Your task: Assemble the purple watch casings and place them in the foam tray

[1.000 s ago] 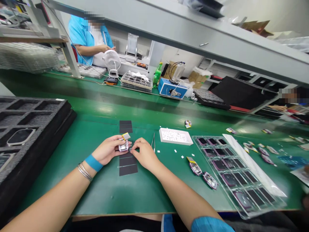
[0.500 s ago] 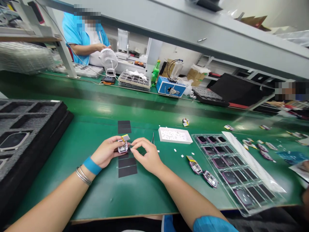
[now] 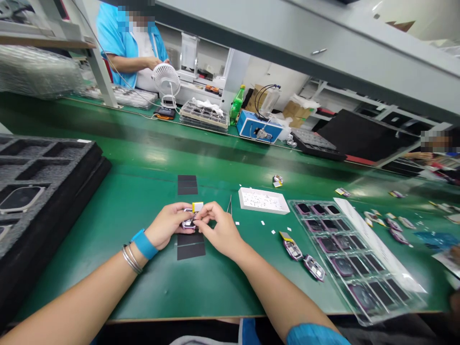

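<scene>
My left hand grips an opened smartwatch case by its left side, above the green bench. A battery with yellow edging sticks up from the case's far edge. My right hand is closed in a pinch at the case's right side, thumb and forefinger over its inner parts. Whatever lies between those fingertips is too small or hidden to make out. Under and in front of the hands lie black rectangular sheets. Tweezers rest just beyond my right hand.
A white box with small bits stands past the tweezers. Opened watch cases lie on the right beside a clear tray of watch parts. Black foam trays stack at left. A co-worker is behind a fan.
My right hand has moved left onto the watch case, its fingertips now over the case. The case and battery have turned slightly, the battery standing more upright. The view has shifted a little.
</scene>
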Demonstrator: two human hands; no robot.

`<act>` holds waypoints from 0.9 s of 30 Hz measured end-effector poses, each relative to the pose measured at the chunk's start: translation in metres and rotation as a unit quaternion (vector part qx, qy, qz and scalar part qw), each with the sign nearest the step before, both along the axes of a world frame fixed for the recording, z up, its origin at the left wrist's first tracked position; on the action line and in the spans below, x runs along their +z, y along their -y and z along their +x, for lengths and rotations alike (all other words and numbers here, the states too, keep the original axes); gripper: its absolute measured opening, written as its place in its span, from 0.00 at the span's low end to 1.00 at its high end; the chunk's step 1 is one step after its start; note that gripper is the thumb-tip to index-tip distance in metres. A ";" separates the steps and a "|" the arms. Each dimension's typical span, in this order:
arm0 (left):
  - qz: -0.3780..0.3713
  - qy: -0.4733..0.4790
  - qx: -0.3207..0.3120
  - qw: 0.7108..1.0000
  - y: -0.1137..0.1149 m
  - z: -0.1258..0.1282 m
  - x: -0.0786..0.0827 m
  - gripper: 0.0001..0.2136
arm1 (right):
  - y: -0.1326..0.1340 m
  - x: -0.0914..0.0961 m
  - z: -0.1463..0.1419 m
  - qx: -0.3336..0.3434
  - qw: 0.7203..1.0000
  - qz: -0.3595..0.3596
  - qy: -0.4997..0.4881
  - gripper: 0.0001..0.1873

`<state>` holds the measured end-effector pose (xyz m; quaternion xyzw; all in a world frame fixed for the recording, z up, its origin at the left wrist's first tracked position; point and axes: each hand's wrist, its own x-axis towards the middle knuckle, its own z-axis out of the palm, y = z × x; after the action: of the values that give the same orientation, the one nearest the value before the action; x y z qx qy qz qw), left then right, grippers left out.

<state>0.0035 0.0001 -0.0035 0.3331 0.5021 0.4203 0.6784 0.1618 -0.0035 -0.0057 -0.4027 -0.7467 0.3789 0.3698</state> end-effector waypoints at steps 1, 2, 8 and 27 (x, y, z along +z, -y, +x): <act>0.000 0.000 -0.001 1.000 0.000 0.000 0.000 0.10 | 0.000 0.000 0.000 0.004 1.000 0.001 0.010 0.07; 0.001 0.001 -0.003 1.000 0.000 0.000 0.000 0.10 | 0.000 -0.001 0.000 0.005 1.000 0.004 0.018 0.07; 0.004 0.004 -0.004 1.000 -0.001 0.000 -0.002 0.10 | -0.002 -0.007 -0.002 -0.001 0.999 0.034 0.042 0.06; 0.024 0.054 -0.043 0.997 0.003 0.000 0.000 0.13 | -0.016 -0.016 -0.003 -0.126 0.987 -0.042 -0.093 0.08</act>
<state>0.0032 -0.0027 -0.0034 0.3472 0.4393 0.4199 0.7142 0.1590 0.0122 -0.0222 -0.4717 -0.6355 0.3963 0.4654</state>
